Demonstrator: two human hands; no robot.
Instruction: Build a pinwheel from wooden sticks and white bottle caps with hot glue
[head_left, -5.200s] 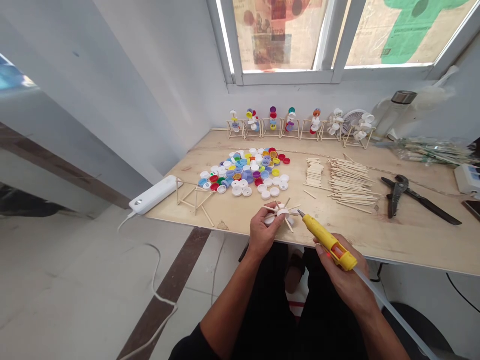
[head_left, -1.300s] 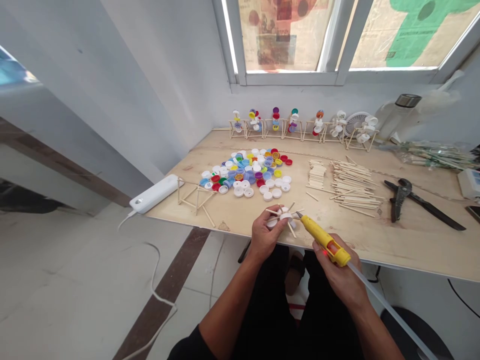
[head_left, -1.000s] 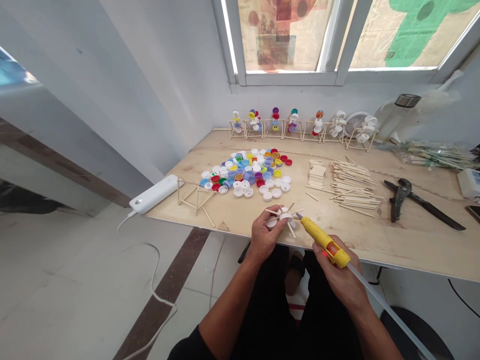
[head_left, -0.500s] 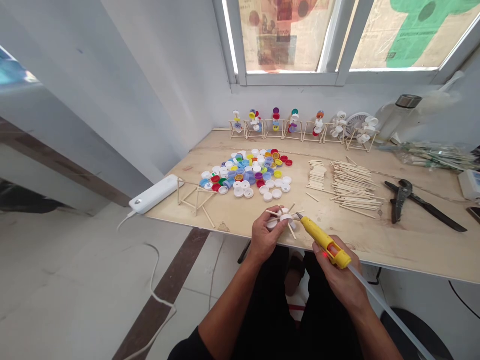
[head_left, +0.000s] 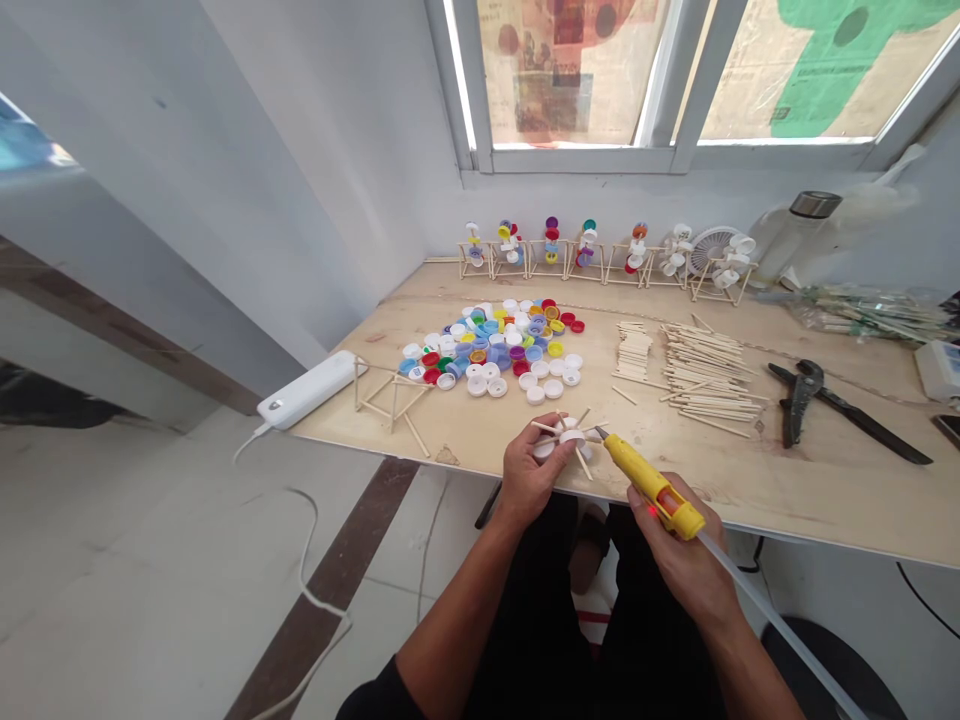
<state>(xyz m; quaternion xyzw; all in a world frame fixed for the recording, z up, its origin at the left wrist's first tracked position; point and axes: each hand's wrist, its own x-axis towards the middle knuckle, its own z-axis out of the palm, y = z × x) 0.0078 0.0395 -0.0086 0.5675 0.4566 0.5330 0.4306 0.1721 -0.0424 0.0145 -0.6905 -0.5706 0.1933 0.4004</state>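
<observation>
Near the table's front edge, my left hand point(head_left: 531, 468) is closed on a small wheel of wooden sticks and white caps point(head_left: 572, 438). Sticks point outward from its middle in several directions. My right hand point(head_left: 679, 540) grips a yellow glue gun point(head_left: 652, 485) with a long pale glue stick coming out of its back end. The gun's nozzle is at the right side of the wheel, by one of the stick ends; whether it touches cannot be told. Beyond the hands lies a pile of coloured bottle caps point(head_left: 499, 345).
Stick piles point(head_left: 705, 375) and black-handled cutters point(head_left: 802, 400) lie to the right. A stick frame point(head_left: 394, 400) and white power strip point(head_left: 311, 390) are at the left. Finished cap wheels on stands point(head_left: 552, 245), a fan and a bottle point(head_left: 802, 235) line the back.
</observation>
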